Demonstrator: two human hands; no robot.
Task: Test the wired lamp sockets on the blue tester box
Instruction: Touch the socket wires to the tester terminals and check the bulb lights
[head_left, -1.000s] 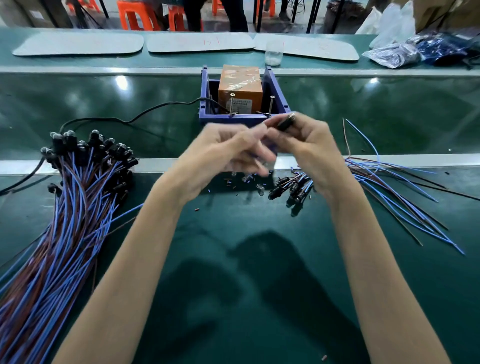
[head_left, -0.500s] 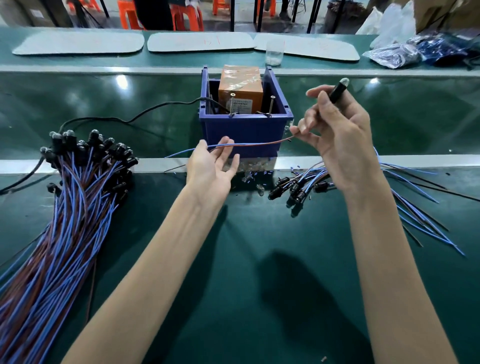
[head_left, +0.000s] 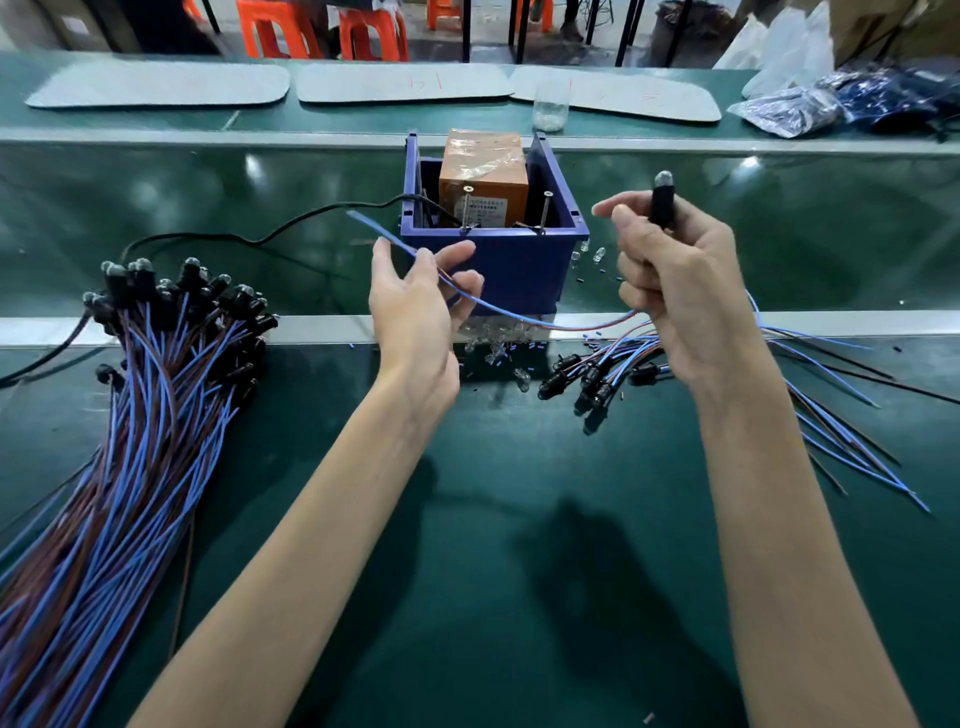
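left hand (head_left: 415, 312): lifted, fingers pinch wire (head_left: 519, 315) | right hand (head_left: 680, 296): fingers curled round socket (head_left: 663, 200) (both forearms extended)

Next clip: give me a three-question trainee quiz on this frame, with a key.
1. True or false: the right hand holds a lamp socket with its bulb end pointing up.
2. The socket's wires run across to: A) the left hand; B) a wall plug; C) a spool.
3. How many metal pins stand at the front rim of the blue box?
Key: 1 true; 2 A; 3 two.
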